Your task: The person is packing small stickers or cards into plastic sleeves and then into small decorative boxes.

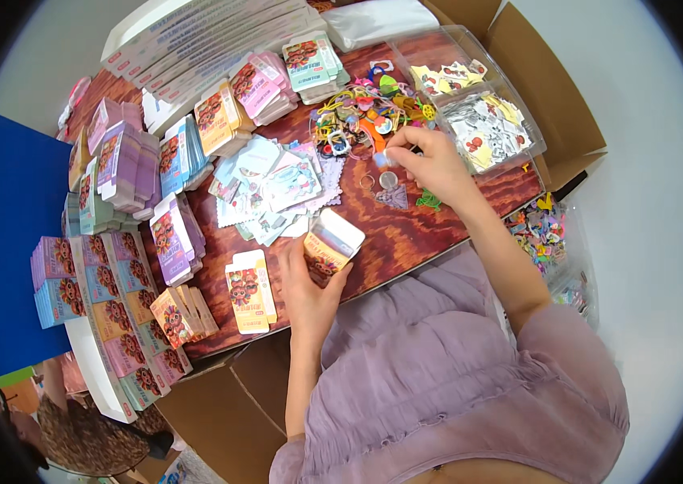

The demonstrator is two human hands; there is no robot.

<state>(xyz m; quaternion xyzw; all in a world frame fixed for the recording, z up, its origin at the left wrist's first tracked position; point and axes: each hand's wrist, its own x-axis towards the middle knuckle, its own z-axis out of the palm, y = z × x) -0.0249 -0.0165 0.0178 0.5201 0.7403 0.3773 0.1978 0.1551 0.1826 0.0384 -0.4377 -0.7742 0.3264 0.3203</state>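
My left hand (309, 290) is wrapped round a small orange cardboard box (330, 252), near the table's front edge. Its white top flap stands up, and packets or cards show inside. With thumb and forefinger pinched, my right hand (432, 165) is over the near edge of a heap of colourful trinkets (358, 113). A small pale bluish item (382, 159) shows at its fingertips, too blurred to name. Just below lie a round clear disc (388, 180), a thin ring (367, 182), a purple triangular piece (392, 197) and a green trinket (428, 200). A flattened orange carton (249, 292) lies left of my left hand.
Loose pale cards (277, 181) are heaped mid-table. Stacks of coloured flat cartons (124, 169) line the left and back. Clear trays (531, 133) of stickers stand at the right, beside an open cardboard box (559, 97). Another person (87, 427) is at lower left.
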